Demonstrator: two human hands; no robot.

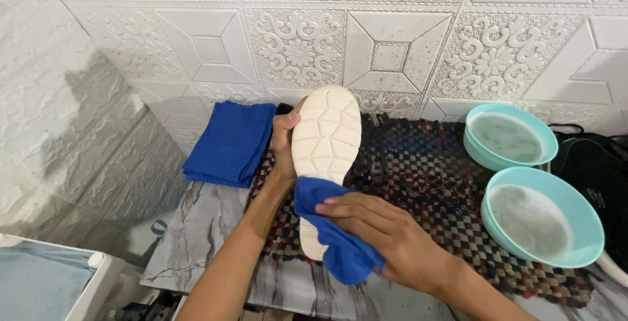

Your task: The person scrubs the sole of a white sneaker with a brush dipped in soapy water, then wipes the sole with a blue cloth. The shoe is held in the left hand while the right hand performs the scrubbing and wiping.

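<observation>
Two hands on one shoe (325, 144): left hand (283, 139) clamps it sole-up, steadying it. Right hand (386, 239) fingers together, pressing blue cloth (333, 233) flat onto sole; water bowls (541, 216) near.

We see an evenly lit, fairly bright scene, the light falling from above and in front. The white embossed wall tiles (392, 53) show soft grey shadow at the left (no hard glare anywhere). The grey marbled desk (209, 229) is dimmer. Edges bend slightly outward, and focus stays sharp in the centre.
</observation>
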